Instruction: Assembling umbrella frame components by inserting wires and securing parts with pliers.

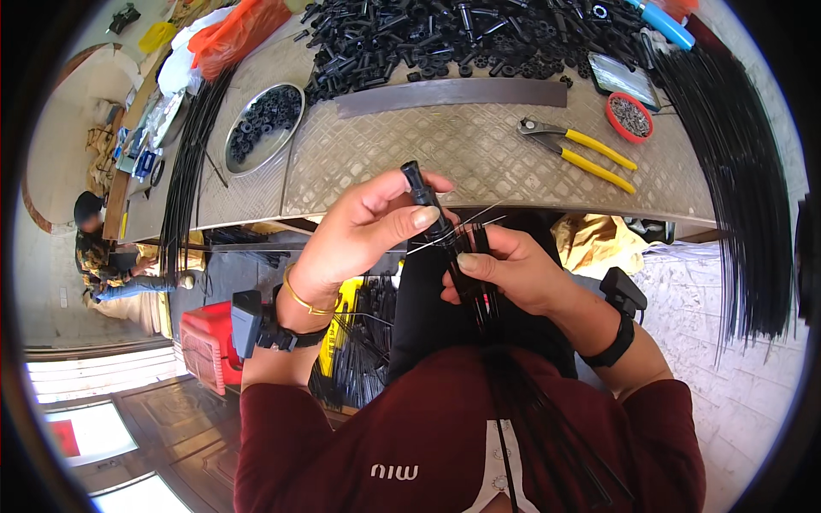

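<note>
Near the table's front edge, above my lap, my left hand [368,227] is closed around a black plastic tube-shaped part [416,181], which tilts up and away from me. Its collar lies between my two hands, with a thin pale wire [481,213] crossing there. Just to the right, my right hand [517,267] pinches several thin black rods [484,308] by the collar. Whether the rods are joined to the tube is hidden by my fingers. More long black rods [530,398] trail down over my shirt. Yellow-handled pliers [590,154] lie beyond my right hand.
Many black plastic parts [385,51] are heaped along the table's back. Before them lies a flat dark strip [453,96]. An oval dish [299,115] holds black rings; a red bowl [650,124] holds small metal pieces. Rod bundles [744,188] overhang the right side. A person [103,256] sits far left.
</note>
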{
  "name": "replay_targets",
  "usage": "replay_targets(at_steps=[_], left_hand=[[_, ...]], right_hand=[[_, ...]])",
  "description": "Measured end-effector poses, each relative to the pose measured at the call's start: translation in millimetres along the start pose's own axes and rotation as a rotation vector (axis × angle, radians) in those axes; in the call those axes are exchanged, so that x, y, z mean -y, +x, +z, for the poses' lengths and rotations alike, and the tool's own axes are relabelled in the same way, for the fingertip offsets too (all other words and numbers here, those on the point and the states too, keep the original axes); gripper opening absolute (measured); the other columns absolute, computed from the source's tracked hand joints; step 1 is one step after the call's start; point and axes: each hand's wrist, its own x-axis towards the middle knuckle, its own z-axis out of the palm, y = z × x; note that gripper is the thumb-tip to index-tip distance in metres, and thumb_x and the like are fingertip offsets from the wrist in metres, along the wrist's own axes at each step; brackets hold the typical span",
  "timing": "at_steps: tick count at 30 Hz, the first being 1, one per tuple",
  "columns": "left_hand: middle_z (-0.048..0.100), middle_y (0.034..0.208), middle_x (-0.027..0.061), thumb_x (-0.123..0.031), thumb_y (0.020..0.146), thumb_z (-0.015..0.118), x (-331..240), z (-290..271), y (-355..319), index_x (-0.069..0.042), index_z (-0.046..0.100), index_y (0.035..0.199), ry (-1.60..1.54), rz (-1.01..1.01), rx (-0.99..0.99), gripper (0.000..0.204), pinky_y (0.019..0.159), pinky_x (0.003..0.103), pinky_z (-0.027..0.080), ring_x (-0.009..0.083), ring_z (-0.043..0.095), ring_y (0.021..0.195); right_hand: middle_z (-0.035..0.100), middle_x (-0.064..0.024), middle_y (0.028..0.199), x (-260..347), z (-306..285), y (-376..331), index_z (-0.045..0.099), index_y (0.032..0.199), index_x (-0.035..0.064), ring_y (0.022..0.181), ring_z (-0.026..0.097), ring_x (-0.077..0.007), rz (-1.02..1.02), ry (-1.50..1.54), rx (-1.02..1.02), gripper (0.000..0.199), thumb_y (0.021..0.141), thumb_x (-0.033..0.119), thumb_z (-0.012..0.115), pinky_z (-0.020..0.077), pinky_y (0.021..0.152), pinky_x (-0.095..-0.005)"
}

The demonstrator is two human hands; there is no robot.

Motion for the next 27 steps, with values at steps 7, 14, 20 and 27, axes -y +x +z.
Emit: replay_targets(at_steps=[7, 14, 20, 27], left_hand=[[0.065, 0.094, 0.0100, 0.001, 0.069, 0.075, 8.6, 12.4, -12.3, -0.005, 0.006, 0.145, 0.285, 0.201, -0.088, 0.103, 0.088, 0.029, 0.043, 0.0137, 0.059, 0.094], [0.064, 0.088, 0.0072, 0.005, 0.071, 0.070, 26.4, 28.1, -13.1, -0.006, -0.002, 0.145, 0.322, 0.357, -0.250, 0.104, 0.085, 0.028, 0.044, 0.0143, 0.060, 0.090], [0.064, 0.094, 0.0116, 0.009, 0.076, 0.063, 27.5, 39.9, -10.7, -0.010, -0.004, 0.145, -0.114, 0.321, -0.229, 0.098, 0.085, 0.031, 0.047, 0.0190, 0.062, 0.090], [0.063, 0.104, 0.0159, 0.006, 0.076, 0.067, 39.9, 33.0, -15.8, -0.004, 0.034, 0.130, -0.224, 0.228, -0.234, 0.064, 0.084, 0.032, 0.049, 0.0201, 0.063, 0.092]], right_hand=[[0.063, -0.0079, 0.090, 0.0, 2.5, -2.1, 0.054, 0.114, 0.0027, 0.081, 0.064, -0.0169, -0.031, -0.018, 0.010, 0.029, 0.090, 0.017, 0.058, 0.0535, 0.075, -0.0295], [0.063, -0.0070, 0.090, -0.9, 3.0, -2.5, 0.055, 0.113, 0.0036, 0.080, 0.064, -0.0151, -0.060, -0.036, 0.030, 0.027, 0.090, 0.017, 0.057, 0.0530, 0.075, -0.0288], [0.063, -0.0054, 0.089, -1.0, 2.9, -4.6, 0.058, 0.108, 0.0036, 0.079, 0.064, -0.0138, -0.098, -0.057, 0.037, 0.026, 0.089, 0.021, 0.059, 0.0526, 0.073, -0.0275], [0.062, -0.0062, 0.086, -6.7, 5.3, -3.3, 0.051, 0.104, 0.0015, 0.079, 0.064, -0.0137, -0.113, -0.032, -0.020, 0.023, 0.090, 0.018, 0.058, 0.0526, 0.072, -0.0259]])
